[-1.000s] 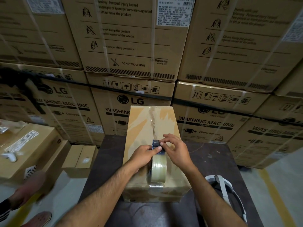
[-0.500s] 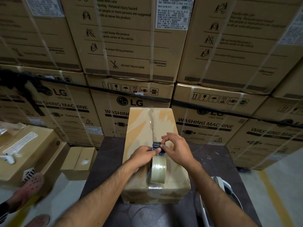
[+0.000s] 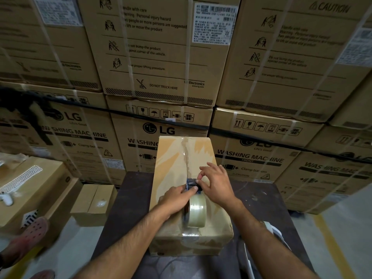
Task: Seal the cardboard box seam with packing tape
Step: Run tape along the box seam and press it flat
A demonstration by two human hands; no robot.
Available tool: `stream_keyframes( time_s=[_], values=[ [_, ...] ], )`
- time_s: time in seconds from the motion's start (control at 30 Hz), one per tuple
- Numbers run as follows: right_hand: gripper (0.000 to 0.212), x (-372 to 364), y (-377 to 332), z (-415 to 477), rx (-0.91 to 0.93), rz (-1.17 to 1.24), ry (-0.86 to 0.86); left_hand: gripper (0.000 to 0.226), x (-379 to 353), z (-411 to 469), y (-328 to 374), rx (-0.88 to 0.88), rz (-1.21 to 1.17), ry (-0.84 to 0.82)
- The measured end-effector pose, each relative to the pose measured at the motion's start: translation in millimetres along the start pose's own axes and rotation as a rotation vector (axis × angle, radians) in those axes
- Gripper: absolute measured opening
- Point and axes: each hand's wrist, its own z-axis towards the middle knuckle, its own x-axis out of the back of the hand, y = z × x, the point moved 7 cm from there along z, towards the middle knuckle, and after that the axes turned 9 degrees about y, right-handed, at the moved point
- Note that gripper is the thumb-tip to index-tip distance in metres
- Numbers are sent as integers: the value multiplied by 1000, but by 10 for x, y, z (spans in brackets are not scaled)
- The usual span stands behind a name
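At the far left, a large carton point(image 3: 30, 190) is seen on the floor, with a smaller carton point(image 3: 94, 204) just beside it, near the left edge of the dark counter point(image 3: 128, 198). A reddish shoe point(image 3: 30, 236) is visible at the near left, blurred. A cardboard box point(image 3: 175, 164) is stood lengthwise on the counter, its centre seam point(image 3: 186, 154) running from near to far and bearing torn remnants of old tape. A roll of packing tape point(image 3: 194, 213) on a dark dispenser point(image 3: 191, 183) is set on the near half of the box top, over the seam. The left hand point(image 3: 177, 196) is closed around the dispenser from the left, the thumb pressed on its top. The right hand point(image 3: 216, 184) is pinched with thumb and forefinger on the far end of the dispenser, the other fingers being spread and lifted. A white object point(image 3: 275, 234) is partly hidden behind the right forearm at the near right of the counter. Stacked washing machine cartons point(image 3: 161, 57) are seen behind, bound with straps.
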Motion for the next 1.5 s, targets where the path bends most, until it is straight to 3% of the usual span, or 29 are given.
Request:
stream_keyframes(
  time_s=[0.13, 0.37, 0.43, 0.67, 0.83, 1.1, 1.37, 1.5],
  values=[
    [6, -54, 19, -70, -25, -19, 70, 87, -92, -161, -32, -52, 250, 67],
    [8, -98, 14, -61, -24, -61, 68, 84, 30, -572, 219, -235, 517, 375],
    [8, -114, 21, -54, -30, -56, 67, 81, -5, -584, 226, -246, 538, 397],
    [9, -191, 121, -4, -18, -65, 29, 75, -95, -538, 224, -30, 130, 326],
    [10, -234, 194, 30, -31, -6, -27, 75, -169, -523, 157, 56, -100, 372],
    [8, -301, 305, 102, -140, 114, -138, 85, -246, -528, 136, 103, -219, 390],
    [12, -309, 327, 235, -170, 150, -162, 104, -344, -450, -17, 143, -453, 271],
    [13, -333, 347, 256, -194, 168, -162, 93, -353, -517, 38, 139, -514, 197]
  ],
)
